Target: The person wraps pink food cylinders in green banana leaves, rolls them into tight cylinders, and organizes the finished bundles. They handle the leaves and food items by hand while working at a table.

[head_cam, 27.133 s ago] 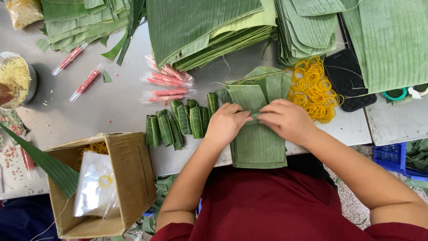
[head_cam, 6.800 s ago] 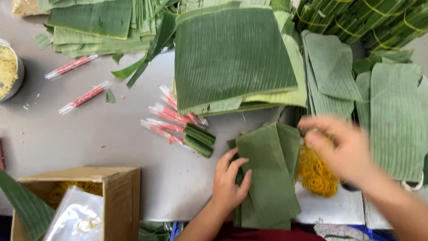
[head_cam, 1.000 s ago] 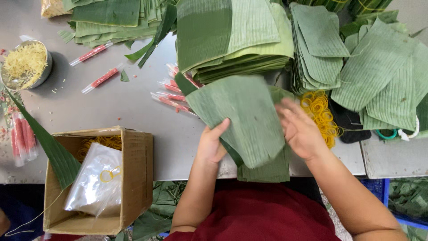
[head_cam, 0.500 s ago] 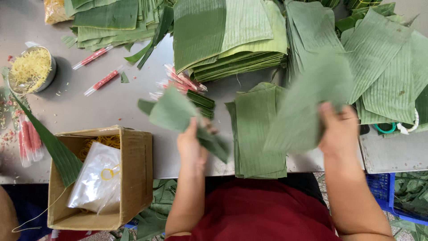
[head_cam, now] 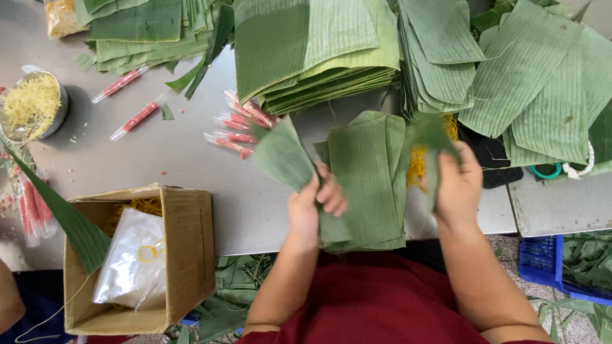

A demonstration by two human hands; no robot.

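Observation:
My left hand (head_cam: 315,200) grips a cut piece of green banana leaf (head_cam: 282,155), lifted just above the table. My right hand (head_cam: 458,181) holds another leaf piece (head_cam: 432,135) upright, edge-on and blurred. Between the two hands lies a small stack of cut leaf squares (head_cam: 370,175) at the table's front edge. A heap of yellow rubber bands (head_cam: 417,162) sits just behind my right hand, partly hidden by the leaf. Several thin red-filled plastic sticks (head_cam: 233,124) lie left of the raised leaf.
Large stacks of banana leaves (head_cam: 312,48) fill the back and right (head_cam: 542,83) of the grey table (head_cam: 166,159). A cardboard box (head_cam: 185,248) with a plastic bag stands front left. A bowl of yellow shreds (head_cam: 32,105) sits far left. A blue crate (head_cam: 548,264) is on the floor.
Both hands drew closer together and lower. The right hand's leaf turned from a wide flat sheet to an edge-on strip; the left hand's leaf rose slightly and shifted right.

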